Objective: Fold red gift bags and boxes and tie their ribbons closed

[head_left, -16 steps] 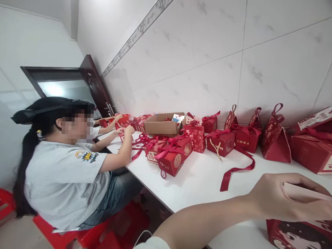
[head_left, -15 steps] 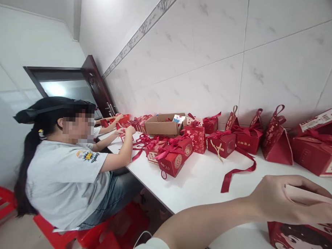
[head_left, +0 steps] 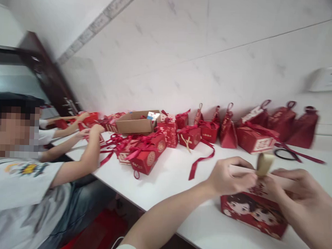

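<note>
Closed in a pinch, left hand point(head_left: 221, 177) and right hand point(head_left: 310, 202) are set on either side of the gold loop point(head_left: 263, 165); the red box point(head_left: 252, 219), lower right, is held lengthwise between them.

This looks like a small packing workroom. A long white desk point(head_left: 167, 173) carries ribboned red gift boxes point(head_left: 146, 160) and an open cardboard carton point(head_left: 134, 128), with a cartoon-printed gift box point(head_left: 250, 214) at its near side. A co-worker point(head_left: 19, 186) sits along it. Behind the desk rises a marbled tile wall point(head_left: 168, 66); beyond its far end stands a dark door point(head_left: 44, 70).
</note>
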The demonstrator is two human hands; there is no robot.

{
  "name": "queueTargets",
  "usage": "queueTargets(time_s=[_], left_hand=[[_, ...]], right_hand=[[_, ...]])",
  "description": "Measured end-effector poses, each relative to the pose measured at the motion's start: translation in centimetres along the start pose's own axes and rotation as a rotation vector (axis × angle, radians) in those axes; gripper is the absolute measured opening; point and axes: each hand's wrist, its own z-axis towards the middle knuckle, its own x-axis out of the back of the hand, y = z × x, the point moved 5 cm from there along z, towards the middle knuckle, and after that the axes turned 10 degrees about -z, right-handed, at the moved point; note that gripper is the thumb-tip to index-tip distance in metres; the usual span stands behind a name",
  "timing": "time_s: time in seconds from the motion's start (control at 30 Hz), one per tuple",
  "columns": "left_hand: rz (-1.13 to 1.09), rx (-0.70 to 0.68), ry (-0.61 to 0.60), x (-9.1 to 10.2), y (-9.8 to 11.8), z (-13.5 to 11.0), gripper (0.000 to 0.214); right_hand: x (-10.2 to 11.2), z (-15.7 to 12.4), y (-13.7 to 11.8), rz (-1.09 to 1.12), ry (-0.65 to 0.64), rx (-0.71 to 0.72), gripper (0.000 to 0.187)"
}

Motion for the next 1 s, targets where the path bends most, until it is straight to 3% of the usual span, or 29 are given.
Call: queueTargets(time_s=[0.17,0.33,0.6,1.0], left_hand=[[0.053,-0.078,-0.071,-0.1,0.7,0.3,0.019],[0.100,-0.122,-0.090,0.1,1.4,0.5,0.014],[0.296,-0.248,-0.099,0.2,2.2,0.6,0.009],[0.218,-0.219,-0.117,0.1,1.7,0.6,0.011]], right_hand=[[-0.3,0.5,-2.8,0.072,-0.037,0.099,0.020],[-0.7,0.4,-2.8,0.145,-0.134,0.079,0.016],[-0.7,0.6,-3.2,0.172,-0.161,0.039,0.014],[-0.4,0.5,-3.2,0.135,-0.103,0.081,0.016]])
